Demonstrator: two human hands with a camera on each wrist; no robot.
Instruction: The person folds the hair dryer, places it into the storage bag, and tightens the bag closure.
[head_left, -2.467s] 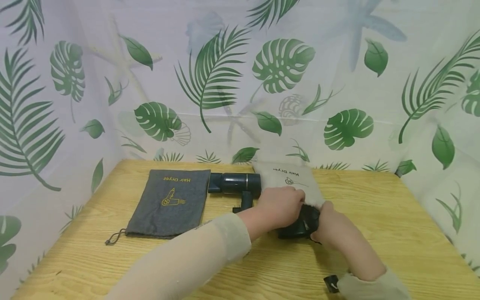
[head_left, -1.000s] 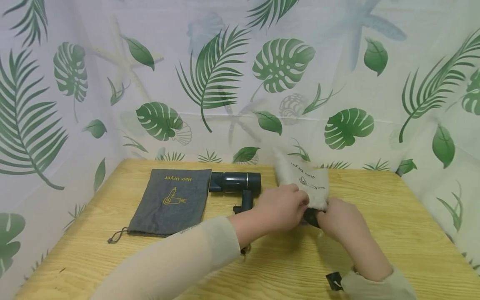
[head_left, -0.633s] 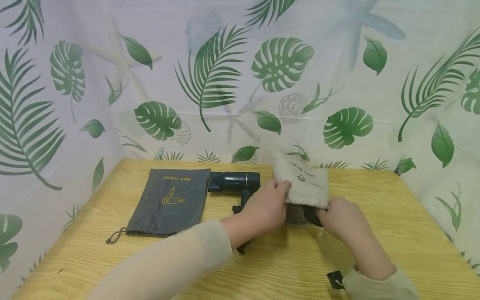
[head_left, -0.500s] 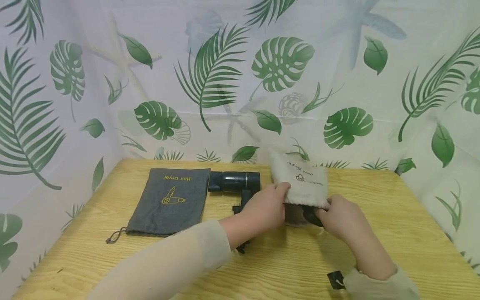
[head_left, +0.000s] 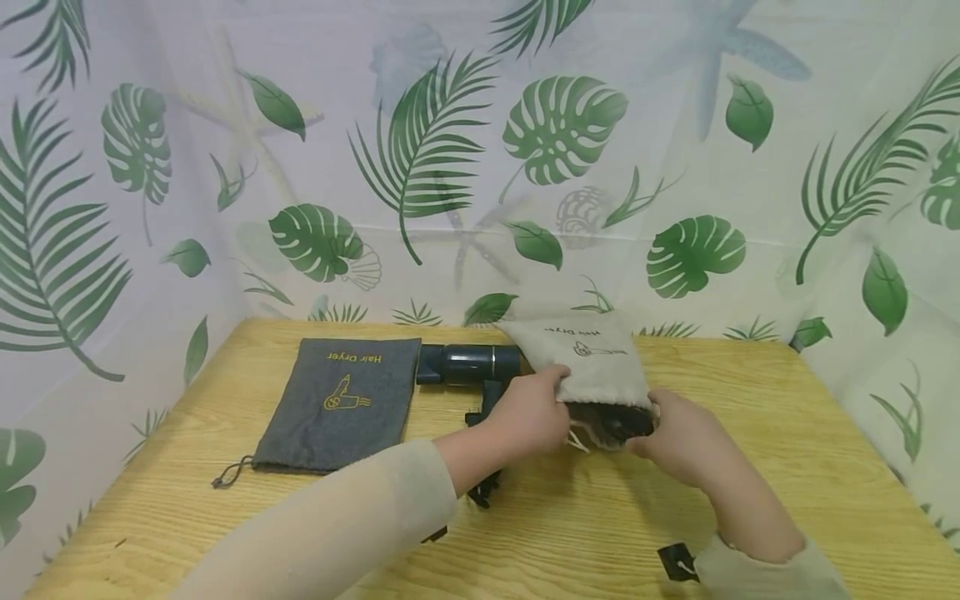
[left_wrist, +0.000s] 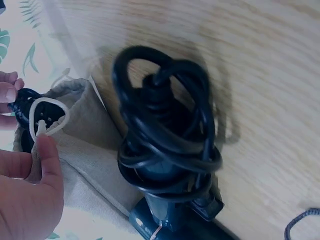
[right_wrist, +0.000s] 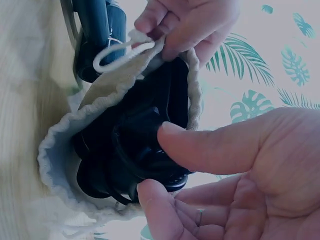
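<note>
A light beige drawstring bag [head_left: 600,362], printed "Hair Dryer", lies at the right of the table with its mouth towards me. Inside the mouth sits a black hair dryer [right_wrist: 135,135], its far part hidden by the cloth. My left hand [head_left: 536,412] pinches the bag's rim near the white drawstring [right_wrist: 117,57]. At the other side of the mouth, my right hand [head_left: 686,437] holds the black hair dryer between thumb and fingers. Left of the bag lies a second dark hair dryer [head_left: 468,364]; its cord [left_wrist: 165,140] is wound around the handle.
A dark grey drawstring bag [head_left: 352,392] with yellow print lies flat at the left, its cord loop [head_left: 231,477] towards the front. Bare wood table [head_left: 757,392] shows right of the right hand. A leaf-patterned cloth [head_left: 465,167] hangs behind the table.
The beige bag has swung left and dropped flatter, and its mouth is wider. The dark dryer inside shows more. My right hand's fingers have spread; the left hand keeps the rim.
</note>
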